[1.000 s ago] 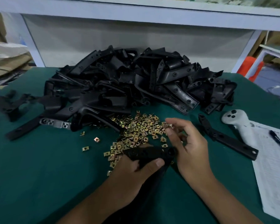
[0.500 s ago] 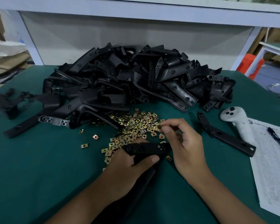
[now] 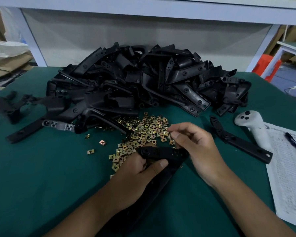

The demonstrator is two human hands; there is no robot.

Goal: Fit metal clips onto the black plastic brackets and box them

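**A:** Bracket (image 3: 162, 153) sits near the table's front edge, left hand (image 3: 137, 170) curled round it, thumb on top. Right hand (image 3: 193, 146) pinches a clip (image 3: 169, 136), I think.

**B:** Yeah. Line the clip square with the holed end, then push straight. Spare clips (image 3: 142, 132) lie just behind.

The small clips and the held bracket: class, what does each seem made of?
Small clips: likely plated metal, with a brassy yellow sheen and bright glints. Held bracket: apparently moulded plastic, matte black with dull, soft highlights.
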